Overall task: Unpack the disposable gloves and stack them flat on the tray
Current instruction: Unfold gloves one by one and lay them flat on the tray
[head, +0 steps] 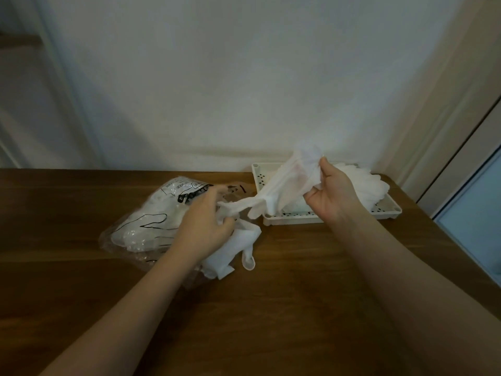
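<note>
The right hand (329,192) is raised above the near left part of the white perforated tray (390,210), its thumb and fingers pinching the cuff end of a white glove (282,185). The glove stretches down and to the left from that pinch, across the tray's front left corner, and its finger end reaches the left hand (208,223). The left hand's fingers are curled around that lower end, just above the table, so the glove hangs taut between the two hands.

Under and beside the left hand lies a loose heap of white gloves (233,253) spilling from the mouth of a clear plastic bag (141,226), which is printed with a black hand outline and still holds more gloves. The bag lies on the wooden table (271,308) to the left of the tray, near it but apart.

On the tray, behind the right hand, rests a stack of white gloves (363,185), their fingers overhanging the far right rim.
</note>
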`<control>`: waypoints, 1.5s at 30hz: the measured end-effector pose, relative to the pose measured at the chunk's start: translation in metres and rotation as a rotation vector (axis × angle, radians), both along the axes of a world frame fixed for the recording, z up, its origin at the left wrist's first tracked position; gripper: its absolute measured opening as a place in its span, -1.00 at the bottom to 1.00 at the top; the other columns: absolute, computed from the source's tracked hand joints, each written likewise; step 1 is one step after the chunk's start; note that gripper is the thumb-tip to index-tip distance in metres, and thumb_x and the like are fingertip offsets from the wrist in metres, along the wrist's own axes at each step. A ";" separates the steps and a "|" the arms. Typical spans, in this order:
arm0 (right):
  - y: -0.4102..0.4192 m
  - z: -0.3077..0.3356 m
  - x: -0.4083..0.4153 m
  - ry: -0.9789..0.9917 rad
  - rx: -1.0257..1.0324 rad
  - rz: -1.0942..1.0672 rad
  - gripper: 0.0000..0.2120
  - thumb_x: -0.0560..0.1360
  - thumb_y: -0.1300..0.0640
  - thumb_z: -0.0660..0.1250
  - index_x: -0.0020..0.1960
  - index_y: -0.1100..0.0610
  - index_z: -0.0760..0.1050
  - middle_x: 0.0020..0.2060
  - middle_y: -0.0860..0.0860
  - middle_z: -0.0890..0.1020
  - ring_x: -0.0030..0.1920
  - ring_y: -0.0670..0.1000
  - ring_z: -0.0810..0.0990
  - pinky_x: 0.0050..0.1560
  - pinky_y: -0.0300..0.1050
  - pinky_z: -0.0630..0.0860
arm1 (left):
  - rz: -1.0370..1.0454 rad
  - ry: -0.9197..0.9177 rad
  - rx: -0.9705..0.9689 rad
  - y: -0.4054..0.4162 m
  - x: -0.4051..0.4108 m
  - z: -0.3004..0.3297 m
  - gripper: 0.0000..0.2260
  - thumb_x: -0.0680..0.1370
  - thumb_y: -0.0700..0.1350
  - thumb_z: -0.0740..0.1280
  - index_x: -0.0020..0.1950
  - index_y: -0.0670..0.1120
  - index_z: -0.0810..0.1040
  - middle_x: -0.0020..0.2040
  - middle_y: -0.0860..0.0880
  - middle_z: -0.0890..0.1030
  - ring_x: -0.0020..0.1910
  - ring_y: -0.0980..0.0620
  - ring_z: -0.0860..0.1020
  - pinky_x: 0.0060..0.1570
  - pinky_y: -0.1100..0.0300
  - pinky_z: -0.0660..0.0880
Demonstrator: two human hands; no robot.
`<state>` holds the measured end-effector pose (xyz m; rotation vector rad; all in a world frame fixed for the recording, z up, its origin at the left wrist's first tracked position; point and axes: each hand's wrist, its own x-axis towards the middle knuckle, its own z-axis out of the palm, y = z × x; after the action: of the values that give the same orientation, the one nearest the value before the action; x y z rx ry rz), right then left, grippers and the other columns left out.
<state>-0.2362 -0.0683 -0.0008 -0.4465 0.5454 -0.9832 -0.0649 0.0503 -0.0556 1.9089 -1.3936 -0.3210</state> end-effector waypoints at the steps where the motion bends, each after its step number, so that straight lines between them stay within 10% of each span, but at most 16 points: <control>1: -0.001 0.004 -0.003 -0.047 -0.002 0.012 -0.66 0.65 0.07 0.07 0.15 0.30 0.48 -0.06 0.20 0.67 -0.15 0.09 0.69 -0.07 -0.06 0.61 | -0.015 0.032 -0.042 0.000 -0.004 0.006 -0.52 0.50 -0.18 0.31 0.40 0.00 0.30 0.26 0.08 0.42 0.20 0.17 0.34 0.13 0.26 0.32; 7: -0.007 0.025 -0.017 0.193 -0.243 0.069 -0.68 0.64 0.07 0.09 0.23 0.24 0.46 0.04 0.14 0.66 0.02 0.07 0.66 -0.04 -0.03 0.62 | -0.202 0.212 -0.261 -0.010 -0.047 0.048 -0.70 0.54 -0.02 0.28 0.27 0.01 0.43 0.17 0.15 0.50 0.14 0.24 0.44 0.11 0.35 0.40; 14: 0.003 0.035 -0.037 0.639 -0.676 0.144 -0.88 0.56 0.16 0.27 -0.09 0.16 0.55 -0.18 0.05 0.63 -0.16 0.03 0.61 -0.18 -0.06 0.59 | -0.374 0.711 0.100 -0.036 -0.078 0.080 -0.79 0.50 0.00 0.35 0.06 -0.07 0.57 -0.02 -0.05 0.67 0.00 -0.03 0.62 0.15 -0.01 0.52; 20: -0.007 0.019 -0.056 0.646 -0.456 0.333 -0.28 0.34 -0.32 0.27 0.26 0.21 0.47 0.12 0.18 0.62 0.13 0.15 0.61 0.15 0.07 0.54 | -0.329 1.105 0.017 -0.051 -0.097 0.077 -0.74 0.58 -0.07 0.25 0.16 -0.21 0.52 -0.02 -0.17 0.57 -0.02 -0.10 0.52 0.08 0.05 0.45; 24: -0.007 0.000 -0.071 0.578 -0.434 0.459 -0.49 0.42 -0.15 0.26 0.18 0.21 0.50 0.24 0.34 0.47 0.13 0.17 0.56 0.24 0.09 0.47 | -0.189 1.312 -0.161 -0.060 -0.104 0.076 -0.80 0.59 -0.09 0.23 0.10 -0.19 0.49 -0.04 -0.13 0.58 -0.02 -0.06 0.57 0.02 0.04 0.55; 31: -0.028 -0.004 -0.097 0.614 -0.536 0.409 -0.77 0.51 0.17 0.27 0.11 0.23 0.55 -0.08 0.07 0.67 -0.04 0.05 0.63 0.01 -0.05 0.57 | -0.161 1.449 -0.202 -0.077 -0.107 0.060 -0.72 0.59 -0.13 0.20 0.23 -0.26 0.43 0.08 -0.18 0.53 0.05 -0.10 0.54 0.09 -0.02 0.51; 37: -0.050 0.001 -0.107 0.886 -0.570 0.361 -0.68 0.59 -0.06 0.19 0.18 0.09 0.55 0.02 0.04 0.68 0.09 0.08 0.63 0.21 0.10 0.50 | -0.397 1.706 -0.189 -0.086 -0.096 0.054 -0.76 0.36 -0.21 0.28 0.02 -0.15 0.47 -0.11 -0.09 0.56 -0.17 -0.01 0.59 -0.18 0.16 0.59; 41: -0.058 0.014 -0.117 0.852 -0.657 0.508 -0.75 0.55 -0.01 0.24 0.07 0.13 0.56 -0.15 0.02 0.67 -0.16 -0.05 0.64 -0.12 -0.16 0.57 | -0.469 1.580 0.127 -0.095 -0.086 0.060 -0.24 0.20 0.13 0.54 0.27 -0.19 0.42 0.12 -0.18 0.52 0.00 -0.08 0.56 -0.12 0.10 0.60; 45: -0.071 0.026 -0.125 0.856 -0.676 0.660 -0.84 0.48 0.20 0.34 0.06 0.18 0.53 -0.25 -0.01 0.66 -0.29 -0.08 0.65 -0.36 -0.29 0.54 | -0.266 1.398 0.234 -0.111 -0.088 0.070 -0.36 0.24 0.01 0.46 0.28 -0.20 0.47 0.08 -0.17 0.56 -0.07 -0.07 0.59 -0.18 0.11 0.63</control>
<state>-0.3609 -0.1390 0.0252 -1.5814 0.7411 -0.2624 -0.1530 -0.0606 0.0140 1.0788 -0.5936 -1.6074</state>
